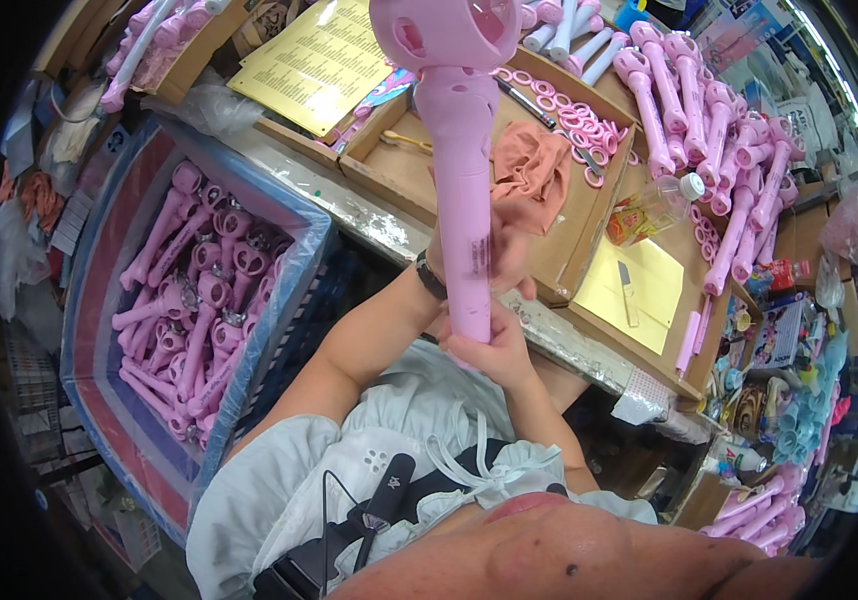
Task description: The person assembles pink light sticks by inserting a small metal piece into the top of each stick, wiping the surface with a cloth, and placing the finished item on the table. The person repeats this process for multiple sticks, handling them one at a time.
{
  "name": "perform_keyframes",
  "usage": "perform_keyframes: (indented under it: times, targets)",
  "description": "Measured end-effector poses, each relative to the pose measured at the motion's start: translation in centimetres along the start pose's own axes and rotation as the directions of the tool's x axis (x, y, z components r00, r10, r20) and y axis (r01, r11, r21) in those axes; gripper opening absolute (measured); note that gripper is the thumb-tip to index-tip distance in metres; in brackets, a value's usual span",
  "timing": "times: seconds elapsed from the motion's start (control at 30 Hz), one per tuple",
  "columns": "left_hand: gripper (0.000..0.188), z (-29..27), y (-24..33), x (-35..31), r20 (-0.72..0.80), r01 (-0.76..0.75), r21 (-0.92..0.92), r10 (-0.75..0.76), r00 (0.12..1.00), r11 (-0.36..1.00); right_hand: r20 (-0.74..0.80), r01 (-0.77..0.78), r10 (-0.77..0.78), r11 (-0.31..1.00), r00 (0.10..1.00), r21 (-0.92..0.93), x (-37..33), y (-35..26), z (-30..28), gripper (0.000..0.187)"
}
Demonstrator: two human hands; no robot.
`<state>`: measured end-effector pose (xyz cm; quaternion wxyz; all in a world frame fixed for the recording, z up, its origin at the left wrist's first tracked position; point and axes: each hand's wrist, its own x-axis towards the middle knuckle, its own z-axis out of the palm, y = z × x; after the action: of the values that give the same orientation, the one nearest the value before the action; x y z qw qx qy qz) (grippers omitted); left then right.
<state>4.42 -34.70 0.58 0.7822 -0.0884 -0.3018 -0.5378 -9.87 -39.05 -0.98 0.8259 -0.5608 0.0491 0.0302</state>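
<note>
A long pink toy wand point(464, 190) with a hollow round head stands upright close in front of me, its head cut off by the top edge. My right hand point(494, 350) is wrapped round the bottom end of its handle, thumb across the front. My left hand point(514, 245), a black band on its wrist, is at the middle of the handle, partly behind it. Its fingers are smeared and partly hidden, so I cannot tell if they grip. Just beyond that hand, a crumpled orange cloth point(532, 170) lies in a cardboard tray point(374, 160).
A striped, plastic-lined bin point(97, 340) full of pink wands stands at left. Pink rings point(589, 130) and a marker pen point(529, 103) lie in the tray. Rightward are a clear bottle point(649, 212), a utility knife point(629, 293) on yellow card, and piled wands point(689, 90).
</note>
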Motion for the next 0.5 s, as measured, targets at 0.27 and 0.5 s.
perform_keyframes:
  times: [0.27,0.5]
  targets:
    - [0.072,1.8,-0.7,-2.5,-0.534,0.246,0.816,0.518,0.668,0.523,-0.330,0.131,-0.366,0.817,0.870,-0.561,1.0,0.8,-1.0,0.040]
    - [0.053,3.3,-1.5,-3.3,-0.496,0.273,0.828,0.413,0.764,0.489,-0.274,0.068,-0.190,0.914,0.943,-0.400,0.4,1.8,-1.1,0.042]
